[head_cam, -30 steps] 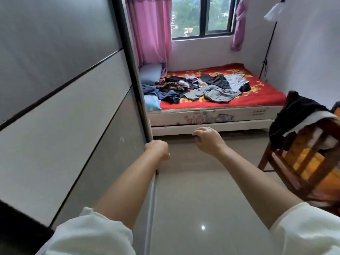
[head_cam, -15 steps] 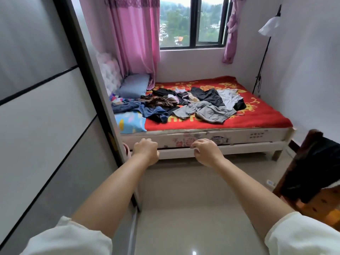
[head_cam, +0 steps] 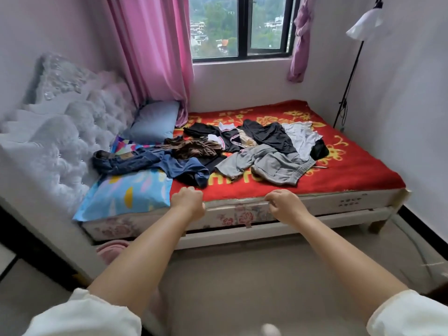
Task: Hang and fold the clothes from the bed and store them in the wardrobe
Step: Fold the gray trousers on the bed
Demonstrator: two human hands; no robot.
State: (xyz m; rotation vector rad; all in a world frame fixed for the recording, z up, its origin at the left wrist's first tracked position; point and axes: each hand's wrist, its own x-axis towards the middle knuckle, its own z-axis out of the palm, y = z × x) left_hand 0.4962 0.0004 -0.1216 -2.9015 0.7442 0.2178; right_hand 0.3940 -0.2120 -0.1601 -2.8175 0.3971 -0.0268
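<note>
A heap of clothes lies on the bed (head_cam: 358, 180), which has a red flowered cover. The heap holds blue jeans (head_cam: 126, 161), a navy top (head_cam: 186, 169), a brown garment (head_cam: 191, 149), grey sweatpants (head_cam: 269, 163), black pieces (head_cam: 269, 134) and a light grey shirt (head_cam: 303, 137). My left hand (head_cam: 188, 201) is stretched toward the bed's near edge, fingers curled shut, holding nothing. My right hand (head_cam: 282, 203) hovers level with it to the right, also loosely curled and empty. Neither hand touches the clothes. The wardrobe is out of sight.
A tufted white headboard (head_cam: 60, 132) runs along the left. Two pillows (head_cam: 126, 192) lie at the head end. Pink curtains (head_cam: 155, 49) flank the window. A floor lamp (head_cam: 363, 23) stands at the right wall. Bare floor lies between me and the bed.
I have moved past the wardrobe door toward the bed; the door and the chair have left the view. My left hand let go of the door edge.
</note>
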